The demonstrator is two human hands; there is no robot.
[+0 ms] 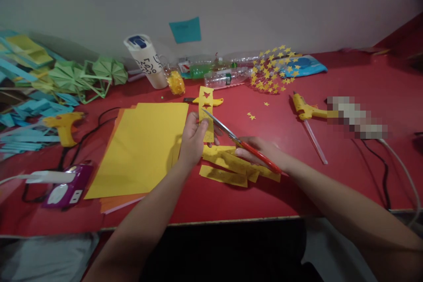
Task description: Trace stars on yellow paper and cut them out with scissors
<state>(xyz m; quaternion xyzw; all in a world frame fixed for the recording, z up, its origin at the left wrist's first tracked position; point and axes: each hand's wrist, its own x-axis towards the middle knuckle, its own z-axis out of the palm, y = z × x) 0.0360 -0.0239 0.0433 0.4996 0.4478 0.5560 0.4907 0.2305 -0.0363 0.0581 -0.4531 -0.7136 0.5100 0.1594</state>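
My left hand (194,134) pinches a yellow paper strip (206,95) upright, with star-shaped holes cut in its upper part. Red-handled scissors (254,152) are gripped in my right hand (261,150), their blades pointing up and left against the strip near the lower hole. Whether the blades are parted is hard to make out. Below my hands lie several more yellow strips (224,176) on the red table. A few cut paper stars (251,116) rest to the right of the scissors. Behind the held strip is a yellow box cutter (214,102).
Yellow sheets (142,150) are stacked at left. Glue guns lie left (64,128) and right (302,108), near a purple power strip (68,187) and cables. Plastic bottles (226,78), a white roll (147,61) and a star-covered ornament (272,72) line the wall.
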